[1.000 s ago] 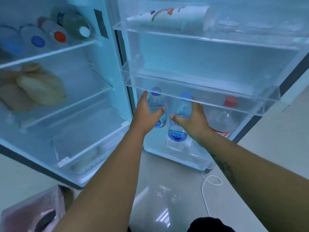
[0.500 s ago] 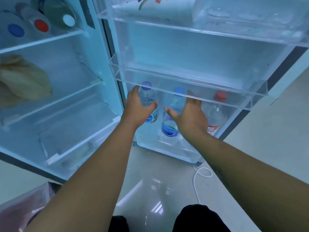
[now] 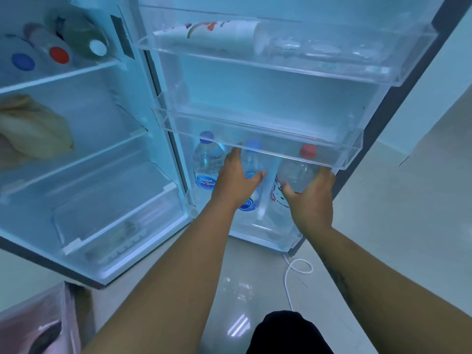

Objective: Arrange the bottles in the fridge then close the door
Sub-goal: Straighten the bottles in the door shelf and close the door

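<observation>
Three clear bottles stand upright in the bottom bin of the open fridge door (image 3: 270, 229). The left one (image 3: 206, 164) has a blue cap and blue label and nothing touches it. My left hand (image 3: 236, 181) wraps the middle blue-capped bottle (image 3: 251, 159), its label partly hidden behind my wrist. My right hand (image 3: 310, 198) grips the red-capped bottle (image 3: 296, 175) at the right end, thumb on its front. The clear middle door bin (image 3: 268, 146) hangs just above all three caps.
Several bottles lie on their sides on the top fridge shelf (image 3: 58, 72), caps facing out. A bagged item (image 3: 33, 129) rests on the shelf below. The top door bin holds a white tube (image 3: 212, 31). A white cable (image 3: 297, 269) loops on the tiled floor; a pink bag (image 3: 38, 325) sits at lower left.
My left hand left the left bottle and now holds the middle one. My right hand shifted from the middle bottle to the red-capped one. The camera view moved slightly.
</observation>
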